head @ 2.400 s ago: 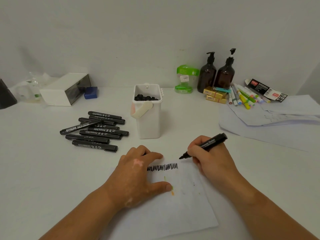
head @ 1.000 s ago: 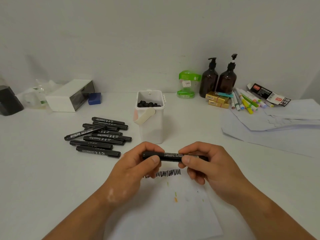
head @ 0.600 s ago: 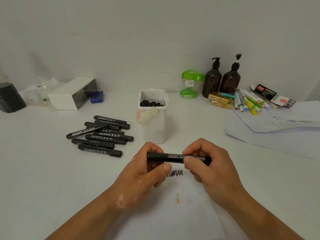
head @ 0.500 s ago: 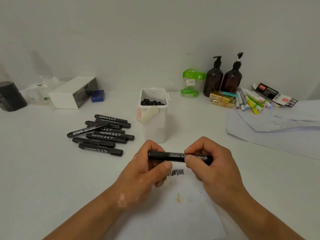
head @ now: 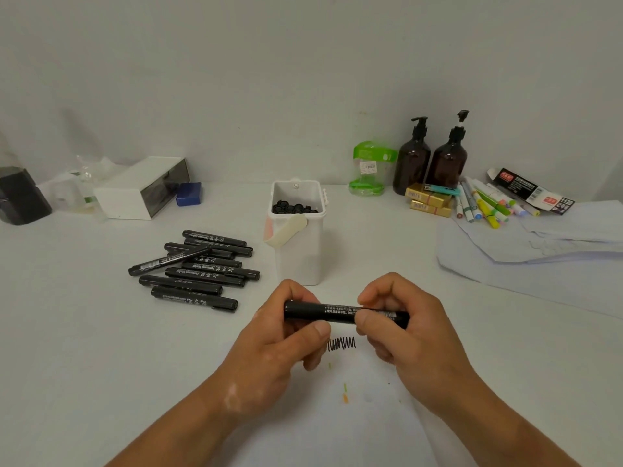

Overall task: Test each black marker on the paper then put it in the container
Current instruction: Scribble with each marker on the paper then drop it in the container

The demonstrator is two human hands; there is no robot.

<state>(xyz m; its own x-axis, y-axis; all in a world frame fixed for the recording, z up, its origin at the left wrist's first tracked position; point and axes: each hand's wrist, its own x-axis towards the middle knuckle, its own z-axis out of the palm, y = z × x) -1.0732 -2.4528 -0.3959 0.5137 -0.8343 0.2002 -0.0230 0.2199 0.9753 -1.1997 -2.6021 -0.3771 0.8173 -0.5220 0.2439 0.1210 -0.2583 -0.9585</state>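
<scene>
A capped black marker (head: 337,312) lies level between both hands, above the white paper (head: 337,416). My left hand (head: 279,342) grips its cap end and my right hand (head: 404,332) pinches its barrel. A black scribble (head: 342,343) shows on the paper just below the marker. The white container (head: 298,251) stands behind the hands, with several black markers standing inside it. Several more black markers (head: 199,267) lie in a pile on the table to its left.
A white box (head: 135,190), a blue block (head: 188,193) and a black object (head: 20,197) sit at the back left. Two brown pump bottles (head: 431,160), a green-lidded jar (head: 369,170), coloured pens (head: 485,203) and loose paper sheets (head: 539,254) fill the back right.
My right hand stopped scribbling and lifted the marker off the paper. My left hand left the paper and closed round the cap end, and both hands now hold the capped marker level.
</scene>
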